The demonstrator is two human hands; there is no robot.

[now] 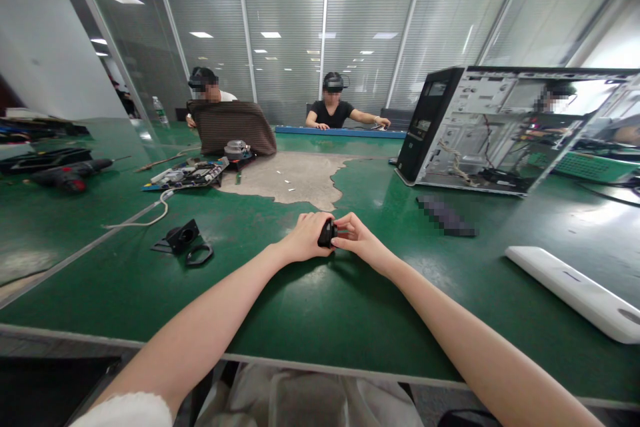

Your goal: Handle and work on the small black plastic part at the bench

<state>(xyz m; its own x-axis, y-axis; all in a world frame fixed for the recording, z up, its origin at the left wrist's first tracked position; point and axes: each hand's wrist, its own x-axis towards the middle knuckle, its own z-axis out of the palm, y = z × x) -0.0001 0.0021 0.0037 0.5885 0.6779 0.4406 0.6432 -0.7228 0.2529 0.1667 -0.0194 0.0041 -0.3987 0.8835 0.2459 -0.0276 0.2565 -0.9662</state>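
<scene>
1. Computer case point(480, 119): open-sided, cables point(456, 161) inside.
2. Black part point(326, 233): left of case, nearer; left hand point(304, 237) grasping it, right hand point(361, 241) pinching its end.
3. Green basket point(597, 168): behind case, contents unclear.

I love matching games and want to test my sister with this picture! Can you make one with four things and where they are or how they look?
Things
1. Small black part
2. Power drill
3. Computer case
4. Long panel

Places and looks
A. White, lying flat
B. Open at the side, with wires showing inside
C. Held between the left hand and the right hand
D. Toward the left side of the green table

Right pairs: 1-C, 2-D, 3-B, 4-A
</scene>
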